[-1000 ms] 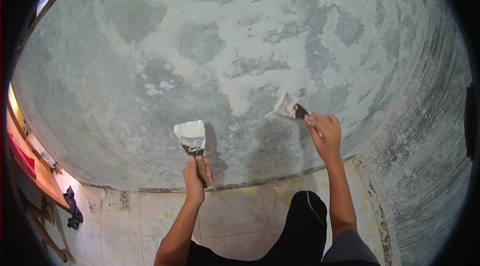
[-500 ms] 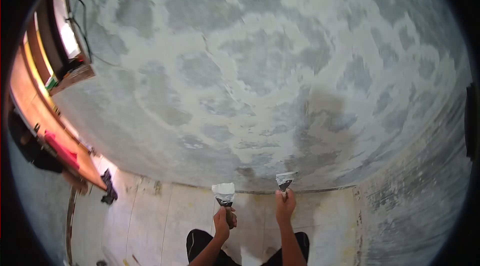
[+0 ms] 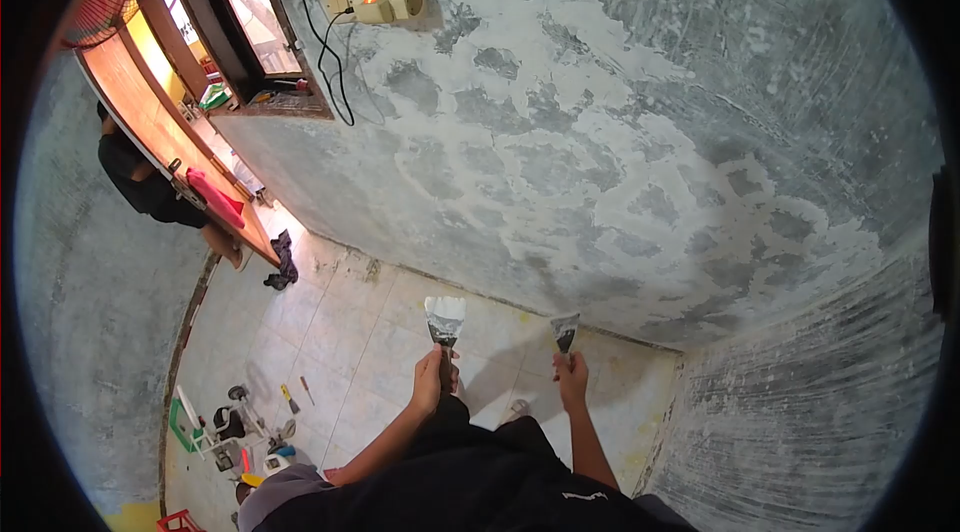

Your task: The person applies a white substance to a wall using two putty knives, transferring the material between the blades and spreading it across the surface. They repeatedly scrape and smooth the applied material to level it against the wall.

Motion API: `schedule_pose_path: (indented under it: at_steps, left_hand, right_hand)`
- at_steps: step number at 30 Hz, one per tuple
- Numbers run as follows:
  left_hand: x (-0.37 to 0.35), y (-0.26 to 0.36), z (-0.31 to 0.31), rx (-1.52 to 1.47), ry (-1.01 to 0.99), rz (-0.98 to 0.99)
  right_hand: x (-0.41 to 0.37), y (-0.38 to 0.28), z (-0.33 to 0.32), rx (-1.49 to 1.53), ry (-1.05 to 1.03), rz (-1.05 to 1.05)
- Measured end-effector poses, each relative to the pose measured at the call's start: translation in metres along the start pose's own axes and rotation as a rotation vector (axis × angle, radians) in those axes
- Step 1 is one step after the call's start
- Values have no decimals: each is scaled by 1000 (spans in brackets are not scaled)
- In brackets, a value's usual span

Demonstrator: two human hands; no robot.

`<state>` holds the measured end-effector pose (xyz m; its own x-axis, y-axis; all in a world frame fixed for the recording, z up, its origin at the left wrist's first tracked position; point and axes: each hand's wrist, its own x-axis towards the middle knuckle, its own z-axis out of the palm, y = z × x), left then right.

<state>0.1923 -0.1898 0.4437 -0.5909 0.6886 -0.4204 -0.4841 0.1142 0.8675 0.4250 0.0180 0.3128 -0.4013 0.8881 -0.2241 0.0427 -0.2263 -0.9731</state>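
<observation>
My left hand (image 3: 431, 378) is wrapped round the handle of a putty knife (image 3: 443, 334), blade up. A thick layer of white filler (image 3: 445, 308) covers the top of that blade. In my right hand (image 3: 571, 378) is a second putty knife (image 3: 565, 335), its blade mostly grey with light smears. Both knives are held apart in front of my body, over the floor and short of the wall. The grey wall (image 3: 500, 222) ahead carries broad uneven patches of whitish filler. Whether either blade touches the wall is not visible; both look clear of it.
An outlet adapter (image 3: 385, 0) with a black cord sits on the wall. At left, an orange door (image 3: 150, 117) has pink cloth (image 3: 215, 197) on it, and a person in black (image 3: 140, 177) is beside it. Dark cloth (image 3: 282, 260) and a scraper (image 3: 289, 398) lie on the tiled floor.
My view has turned and drawn back, showing more floor, doorway and the outlet. Both hands still hold their knives. The right blade shows less white filler than before.
</observation>
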Motion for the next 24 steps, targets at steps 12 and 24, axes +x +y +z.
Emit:
schedule_pose_path:
  at_steps: [12,24]
  left_hand:
    - [-35,18,16,24,165,64]
    - [-63,9,6,-2,293,-3]
  right_hand:
    - [28,-18,-38,-553,121,-329]
    - [132,14,-3,-676,27,-124]
